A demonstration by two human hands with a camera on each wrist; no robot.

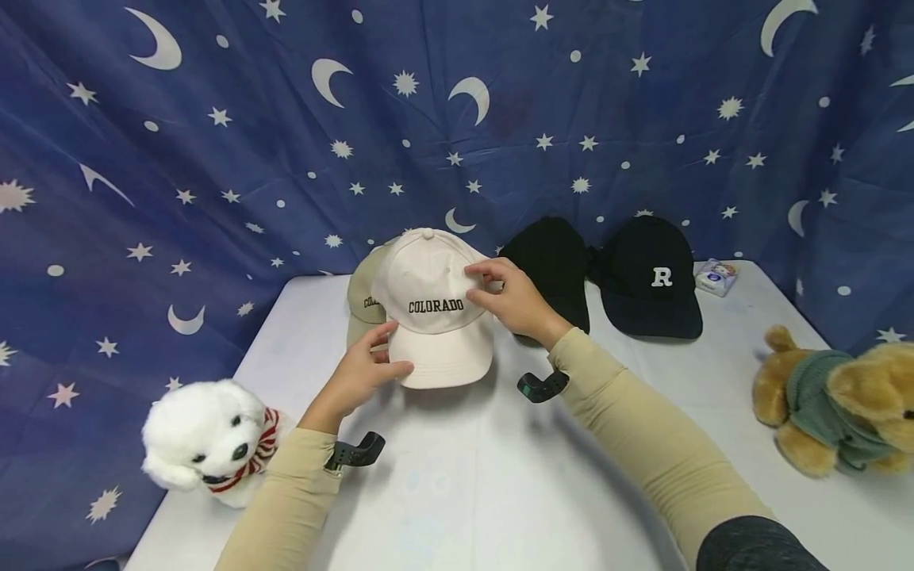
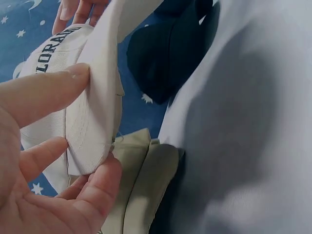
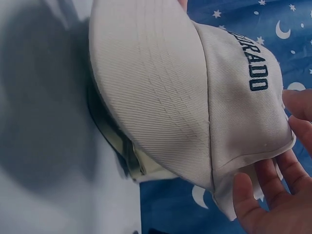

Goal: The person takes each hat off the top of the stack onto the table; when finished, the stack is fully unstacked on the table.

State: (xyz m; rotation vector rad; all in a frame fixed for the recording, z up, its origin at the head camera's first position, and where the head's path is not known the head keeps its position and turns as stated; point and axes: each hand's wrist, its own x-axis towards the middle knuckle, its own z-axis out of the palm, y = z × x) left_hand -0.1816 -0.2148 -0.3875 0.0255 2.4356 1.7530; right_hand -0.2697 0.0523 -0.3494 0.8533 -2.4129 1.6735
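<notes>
A cream baseball cap (image 1: 437,293) lettered COLORADO is tilted up at the middle of the table, its brim facing me. My left hand (image 1: 359,369) pinches the left side of its brim, thumb on top and fingers beneath, as the left wrist view shows closely. My right hand (image 1: 520,298) holds the right side of the crown; in the right wrist view, its fingers (image 3: 273,183) reach round the crown's lower edge. Partly hidden behind the cream cap is a beige cap (image 1: 362,295) with similar lettering.
To the right stand a black cap (image 1: 550,266) and a dark cap with a white R (image 1: 646,277), beside a small packet (image 1: 716,277). A white plush dog (image 1: 207,436) sits left, a brown plush toy (image 1: 835,404) right. A starry blue curtain (image 1: 400,159) hangs behind the white table (image 1: 457,484).
</notes>
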